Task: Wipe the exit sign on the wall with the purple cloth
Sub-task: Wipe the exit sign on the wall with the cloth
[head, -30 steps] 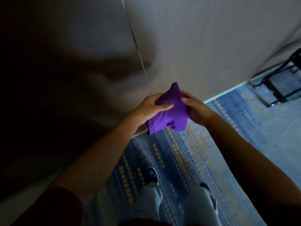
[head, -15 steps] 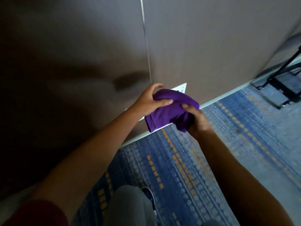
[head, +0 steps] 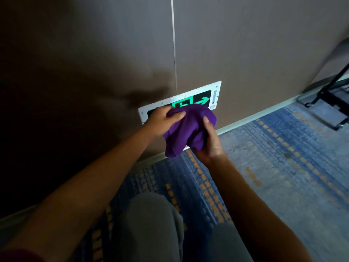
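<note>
The exit sign (head: 203,98) is a white-framed panel set low in the brown wall, with a green running figure and a green arrow on black. A bunched purple cloth (head: 186,130) hangs in front of its lower middle and hides that part. My left hand (head: 161,120) grips the cloth's upper left, over the sign's left end. My right hand (head: 209,142) holds the cloth from below and right, thumb on the fabric. Whether the cloth touches the sign I cannot tell.
A pale skirting strip (head: 264,115) runs along the wall's foot above blue carpet with orange dashes (head: 273,167). A black metal stand on wheels (head: 332,99) sits at the far right. My grey-trousered knees (head: 151,224) are bent below my arms.
The view has dropped lower and closer to the wall, and the sign's green face has come into sight. Both hands stay on the cloth, which now hangs more loosely in front of the sign.
</note>
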The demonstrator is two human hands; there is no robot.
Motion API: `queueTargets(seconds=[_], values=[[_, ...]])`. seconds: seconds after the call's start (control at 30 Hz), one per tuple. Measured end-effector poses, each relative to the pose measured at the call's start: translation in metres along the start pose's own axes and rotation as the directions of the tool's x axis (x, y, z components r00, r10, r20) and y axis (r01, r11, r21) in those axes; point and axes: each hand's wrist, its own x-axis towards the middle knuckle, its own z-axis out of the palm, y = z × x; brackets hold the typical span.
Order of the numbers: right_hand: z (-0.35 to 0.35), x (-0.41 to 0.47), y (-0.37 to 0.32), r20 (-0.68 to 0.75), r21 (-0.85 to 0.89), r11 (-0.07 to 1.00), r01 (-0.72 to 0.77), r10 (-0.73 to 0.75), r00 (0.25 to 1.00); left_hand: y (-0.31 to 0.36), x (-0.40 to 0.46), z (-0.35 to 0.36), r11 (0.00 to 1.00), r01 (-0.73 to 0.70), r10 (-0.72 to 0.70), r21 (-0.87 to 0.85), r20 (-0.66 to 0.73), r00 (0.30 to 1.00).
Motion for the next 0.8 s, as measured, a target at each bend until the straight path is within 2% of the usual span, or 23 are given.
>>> queueTargets(seconds=[0.1, 0.17, 0.27, 0.33, 0.4, 0.43, 0.53, 0.6, 0.7, 0.73, 0.8], values=[[-0.008, 0.011, 0.007, -0.062, -0.025, 0.999, -0.031, 0.029, 0.998, -0.002, 0.012, -0.003, 0.97, -0.015, 0.013, 0.242, 0.01, 1.0], [-0.007, 0.022, 0.008, -0.139, -0.082, 0.997, -0.008, -0.003, 0.99, -0.004, 0.02, -0.006, 0.926, -0.036, 0.04, 0.377, -0.002, 0.999], [-0.011, 0.035, 0.009, -0.267, -0.118, 0.992, 0.048, -0.078, 0.96, -0.007, 0.029, -0.011, 0.899, -0.017, 0.014, 0.437, 0.009, 1.0], [-0.024, 0.043, 0.005, -0.3, -0.116, 0.992, 0.052, -0.085, 0.95, -0.008, 0.032, -0.017, 0.903, -0.031, 0.025, 0.429, 0.021, 0.999], [-0.04, 0.052, -0.003, -0.355, -0.142, 0.989, 0.049, -0.097, 0.93, -0.001, 0.038, -0.024, 0.881, -0.148, 0.163, 0.449, 0.004, 0.987], [-0.048, 0.058, -0.007, -0.397, -0.176, 0.983, 0.058, -0.125, 0.909, 0.005, 0.044, -0.028, 0.836, -0.219, 0.26, 0.503, -0.012, 0.965], [-0.067, 0.073, -0.03, -0.513, -0.373, 0.92, 0.121, -0.313, 0.799, 0.027, 0.067, -0.037, 0.607, -0.377, 0.519, 0.7, 0.01, 0.855], [-0.074, 0.089, -0.051, -0.535, -0.491, 0.856, 0.161, -0.443, 0.72, 0.036, 0.081, -0.039, 0.459, -0.437, 0.597, 0.774, 0.095, 0.797], [-0.079, 0.117, -0.077, -0.524, -0.608, 0.776, 0.168, -0.552, 0.649, 0.048, 0.102, -0.044, 0.099, -0.426, 0.601, 0.899, 0.288, 0.746], [-0.08, 0.125, -0.082, -0.514, -0.664, 0.734, 0.144, -0.588, 0.625, 0.051, 0.109, -0.044, 0.008, -0.4, 0.578, 0.916, 0.323, 0.75], [-0.081, 0.141, -0.084, -0.476, -0.769, 0.633, 0.087, -0.659, 0.583, 0.054, 0.122, -0.044, -0.108, -0.326, 0.519, 0.939, 0.333, 0.787]])
